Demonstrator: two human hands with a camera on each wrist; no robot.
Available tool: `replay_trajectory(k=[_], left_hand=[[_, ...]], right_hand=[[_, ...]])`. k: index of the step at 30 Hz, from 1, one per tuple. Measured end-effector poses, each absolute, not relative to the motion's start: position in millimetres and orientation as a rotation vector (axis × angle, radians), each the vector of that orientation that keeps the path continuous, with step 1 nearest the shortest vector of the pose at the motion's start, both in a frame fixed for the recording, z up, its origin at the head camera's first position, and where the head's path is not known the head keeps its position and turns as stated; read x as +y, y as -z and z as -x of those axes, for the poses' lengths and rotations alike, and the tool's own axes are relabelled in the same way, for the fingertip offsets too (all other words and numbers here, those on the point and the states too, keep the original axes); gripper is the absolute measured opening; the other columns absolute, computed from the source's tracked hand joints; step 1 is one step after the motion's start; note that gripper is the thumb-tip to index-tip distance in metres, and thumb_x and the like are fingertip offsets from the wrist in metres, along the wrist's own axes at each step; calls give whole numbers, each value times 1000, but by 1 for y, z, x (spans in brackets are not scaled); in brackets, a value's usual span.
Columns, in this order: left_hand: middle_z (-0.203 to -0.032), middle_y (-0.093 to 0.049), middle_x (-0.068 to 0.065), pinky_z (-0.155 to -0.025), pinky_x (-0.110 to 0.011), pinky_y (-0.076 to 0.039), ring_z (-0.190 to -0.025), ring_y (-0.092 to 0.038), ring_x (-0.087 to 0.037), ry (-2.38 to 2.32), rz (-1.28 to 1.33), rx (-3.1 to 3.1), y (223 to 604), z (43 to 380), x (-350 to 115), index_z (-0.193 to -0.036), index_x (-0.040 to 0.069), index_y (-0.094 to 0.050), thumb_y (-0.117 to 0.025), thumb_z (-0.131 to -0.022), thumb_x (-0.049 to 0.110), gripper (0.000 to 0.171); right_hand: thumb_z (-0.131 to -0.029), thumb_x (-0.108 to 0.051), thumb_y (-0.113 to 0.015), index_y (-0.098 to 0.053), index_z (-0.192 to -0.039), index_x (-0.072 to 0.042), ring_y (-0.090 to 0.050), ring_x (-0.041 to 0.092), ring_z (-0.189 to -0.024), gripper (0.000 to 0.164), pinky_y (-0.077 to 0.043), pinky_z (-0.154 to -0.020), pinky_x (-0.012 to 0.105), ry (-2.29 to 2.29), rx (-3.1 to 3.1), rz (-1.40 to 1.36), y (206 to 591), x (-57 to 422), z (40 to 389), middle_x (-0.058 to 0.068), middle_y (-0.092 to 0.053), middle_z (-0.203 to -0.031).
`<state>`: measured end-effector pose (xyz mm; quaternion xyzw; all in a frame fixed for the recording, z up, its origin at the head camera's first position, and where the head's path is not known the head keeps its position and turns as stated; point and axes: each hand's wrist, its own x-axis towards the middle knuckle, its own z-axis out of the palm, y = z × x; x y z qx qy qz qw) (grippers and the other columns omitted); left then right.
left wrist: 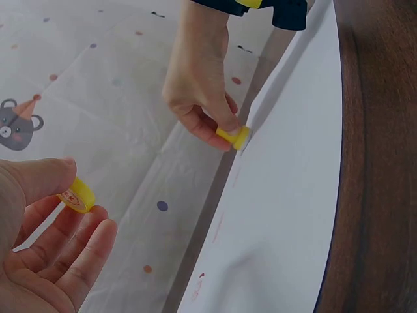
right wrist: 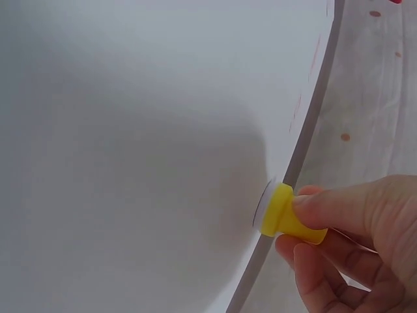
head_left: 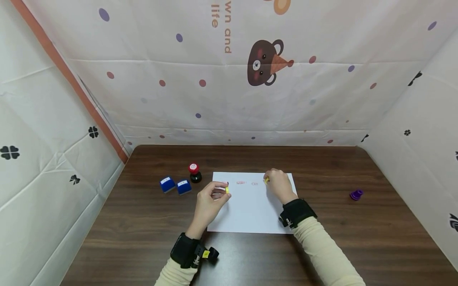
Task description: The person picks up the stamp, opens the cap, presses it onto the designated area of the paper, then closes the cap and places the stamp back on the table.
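A white sheet of paper (head_left: 250, 210) lies on the table, with a row of small red prints (head_left: 241, 182) along its far side. Over its far right part, my right hand (head_left: 280, 184) pinches a yellow stamp (right wrist: 293, 218) between thumb and fingers. The stamp's pale face is turned down, right at the paper. My left hand (head_left: 211, 200) is raised over the paper's left side. Between its thumb and fingertips it holds a round yellow cap (left wrist: 79, 195) with red lettering on its top; the other fingers are spread loosely.
Left of the paper stand two blue stamps, one (head_left: 167, 184) beside the other (head_left: 184, 186), and a stamp with a red top and black base (head_left: 194, 171). A small purple stamp (head_left: 356, 194) is at the table's right. Printed cloth (head_left: 229, 103) hangs behind the table.
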<state>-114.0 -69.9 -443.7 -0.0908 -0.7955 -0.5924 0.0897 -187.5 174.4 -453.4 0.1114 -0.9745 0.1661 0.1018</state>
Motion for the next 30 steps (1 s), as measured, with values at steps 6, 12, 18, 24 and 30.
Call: replay_trajectory(k=[6, 12, 18, 24, 30], left_hand=[[-99, -62, 3, -73, -24, -52, -82, -59, -10, 1750, 270, -2359, 444, 113, -71, -98, 15, -62, -73, -75, 15, 25], [-100, -62, 2, -73, -27, -52, -82, -60, -12, 1750, 276, -2354, 444, 111, -72, -98, 16, -62, -73, -75, 15, 25], [-101, -62, 2, -73, -29, -53, -82, -60, -12, 1752, 285, -2337, 446, 111, -73, -97, 18, -62, -73, -75, 14, 25], [-100, -62, 3, -73, -29, -53, -82, -59, -13, 1746, 264, -2342, 446, 112, -75, -97, 21, -62, -73, -76, 15, 25], [-99, -62, 2, -72, -26, -52, -82, -60, -14, 1748, 269, -2334, 446, 111, -77, -97, 20, -62, -72, -76, 14, 24]], right_hand=[[-76, 2, -64, -68, -81, -4, -59, 24, -74, 9, -54, -67, 37, -481, -2885, -321, 454, 172, 187, 11, -63, -81], [-76, 2, -65, -68, -83, -5, -60, 24, -78, 10, -53, -71, 40, -537, -2882, -297, 453, 172, 184, 12, -65, -85], [-72, 3, -67, -68, -82, -5, -60, 24, -78, 12, -53, -66, 39, -571, -2821, -319, 453, 174, 180, 12, -65, -85], [-73, 3, -65, -67, -84, -4, -56, 21, -73, 13, -50, -62, 37, -649, -2802, -310, 453, 179, 179, 12, -65, -87], [-73, 4, -66, -66, -86, -3, -56, 21, -74, 14, -51, -65, 38, -751, -2778, -261, 456, 184, 178, 14, -65, -89]])
